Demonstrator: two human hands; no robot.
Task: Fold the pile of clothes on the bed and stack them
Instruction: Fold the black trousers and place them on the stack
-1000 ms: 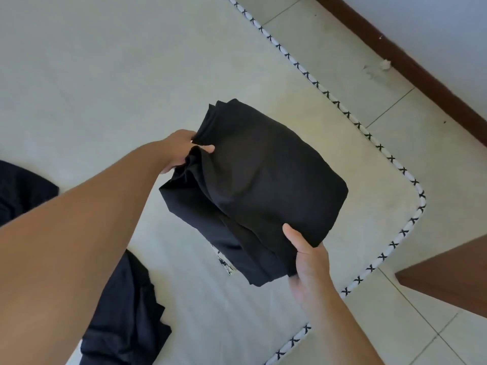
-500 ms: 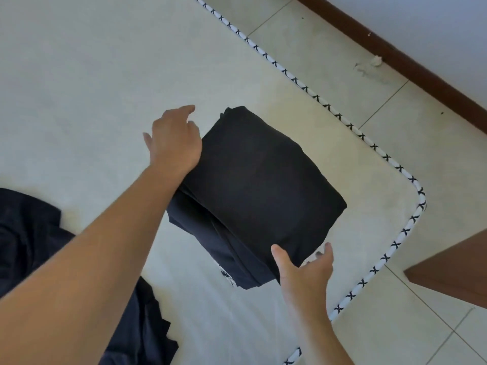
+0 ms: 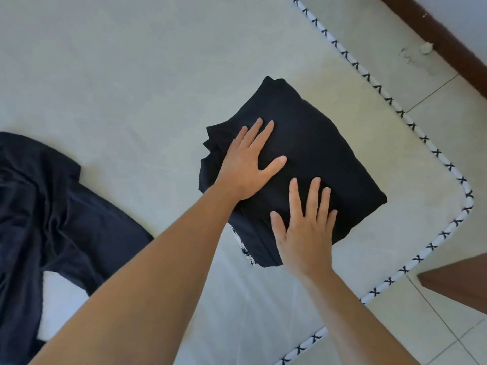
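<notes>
Where the bed's corner curves round, the folded black garment (image 3: 311, 154) lies on top of a small stack (image 3: 253, 241) of dark folded clothes, near the mattress edge. The left hand (image 3: 243, 164) presses flat on its left part, fingers straight and spread, gripping nothing. The right hand (image 3: 305, 230) lies flat on its near edge, fingers likewise straight and open. An unfolded dark garment (image 3: 52, 206) sprawls well apart on the left of the bed (image 3: 131, 75). White piping with black crosses (image 3: 432, 148) trims the mattress. Beyond it lies the tiled floor (image 3: 448, 133), with a brown skirting board (image 3: 448, 40) and a brown wooden piece of furniture (image 3: 458, 280) at right.
</notes>
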